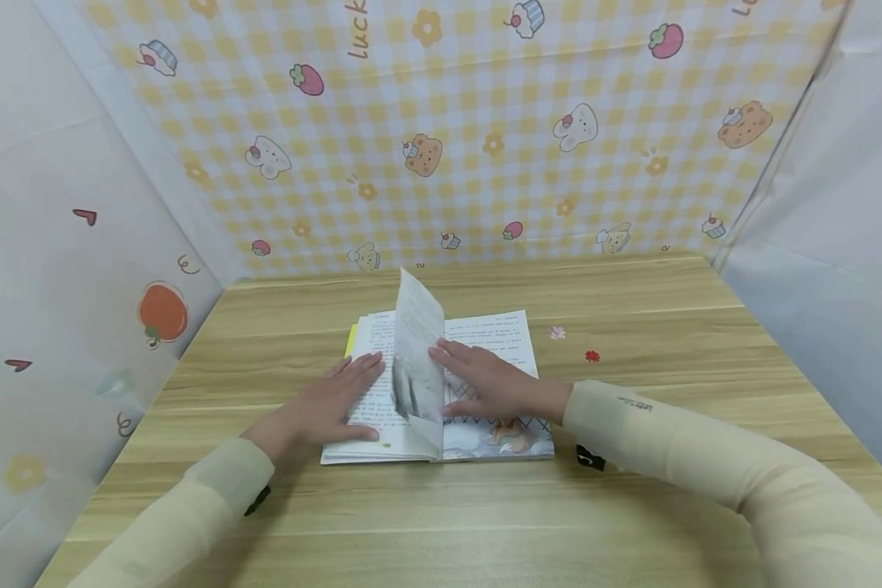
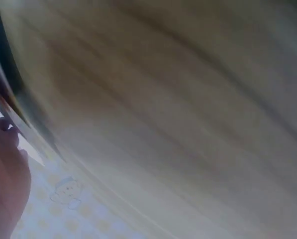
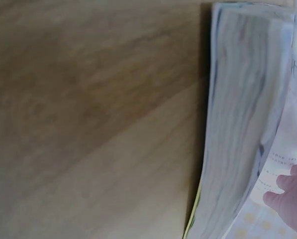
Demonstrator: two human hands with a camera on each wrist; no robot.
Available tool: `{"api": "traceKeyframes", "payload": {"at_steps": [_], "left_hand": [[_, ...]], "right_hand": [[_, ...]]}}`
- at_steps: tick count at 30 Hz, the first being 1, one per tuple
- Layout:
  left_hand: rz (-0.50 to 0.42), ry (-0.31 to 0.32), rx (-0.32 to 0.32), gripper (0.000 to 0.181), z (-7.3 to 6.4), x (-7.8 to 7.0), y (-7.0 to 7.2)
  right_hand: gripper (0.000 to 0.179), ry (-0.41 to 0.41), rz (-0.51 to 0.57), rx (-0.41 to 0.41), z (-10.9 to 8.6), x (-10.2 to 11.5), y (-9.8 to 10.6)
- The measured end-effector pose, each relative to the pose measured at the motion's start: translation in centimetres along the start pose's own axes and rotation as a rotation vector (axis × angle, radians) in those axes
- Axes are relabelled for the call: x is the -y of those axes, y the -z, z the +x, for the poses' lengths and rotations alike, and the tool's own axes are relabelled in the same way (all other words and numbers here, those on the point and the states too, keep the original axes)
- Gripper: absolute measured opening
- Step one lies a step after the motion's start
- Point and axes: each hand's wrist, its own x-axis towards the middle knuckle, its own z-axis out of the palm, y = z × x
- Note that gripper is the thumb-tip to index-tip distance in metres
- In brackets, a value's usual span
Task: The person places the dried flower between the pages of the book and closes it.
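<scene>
A thick book (image 1: 496,329) lies spread on the wooden table, with printed text on both sides and a colour picture at the lower right. One leaf (image 1: 420,327) stands up near the middle, leaning left. Flat on the left page rests my left hand (image 1: 334,402), fingers and thumb spread. My right hand (image 1: 491,382) lies over the right page, its extended fingertips right at the raised leaf. In the right wrist view the edge of the page block (image 3: 240,109) shows beside the right fingers (image 3: 290,199). The left wrist view catches part of the left hand (image 2: 6,179) at its edge.
A pink flower-shaped piece (image 1: 557,332) and a red one (image 1: 592,356) lie on the table (image 1: 676,327) right of the book. Behind the table hangs a yellow checked cloth (image 1: 463,106); white sheets flank both sides.
</scene>
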Motion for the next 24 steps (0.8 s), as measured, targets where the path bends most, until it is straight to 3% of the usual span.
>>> {"api": "traceKeyframes", "payload": {"at_steps": [4, 10, 12, 19, 22, 24], "left_hand": [[-0.039, -0.015, -0.082, 0.1, -0.6, 0.9, 0.2], [-0.077, -0.075, -0.244, 0.081, -1.5, 1.8, 0.5], [-0.127, -0.054, -0.28, 0.075, -1.6, 1.9, 0.8], [-0.355, 0.112, -0.399, 0.062, -1.7, 1.8, 2.5], [-0.347, 0.101, -0.445, 0.064, -1.2, 1.7, 3.6], [-0.3, 0.079, -0.437, 0.068, -0.7, 1.4, 4.2]], "right_hand": [[0.089, 0.018, -0.097, 0.045, 0.3, 0.3, -0.2], [0.09, 0.025, -0.121, 0.135, 0.7, 0.8, -0.5], [0.09, 0.029, -0.129, 0.153, 0.8, 1.1, -0.5], [0.09, 0.048, -0.203, 0.194, 1.1, 1.6, -0.7], [0.091, 0.04, -0.215, 0.21, 1.2, 1.7, -0.9], [0.09, 0.035, -0.229, 0.218, 1.3, 1.8, -1.0]]}}
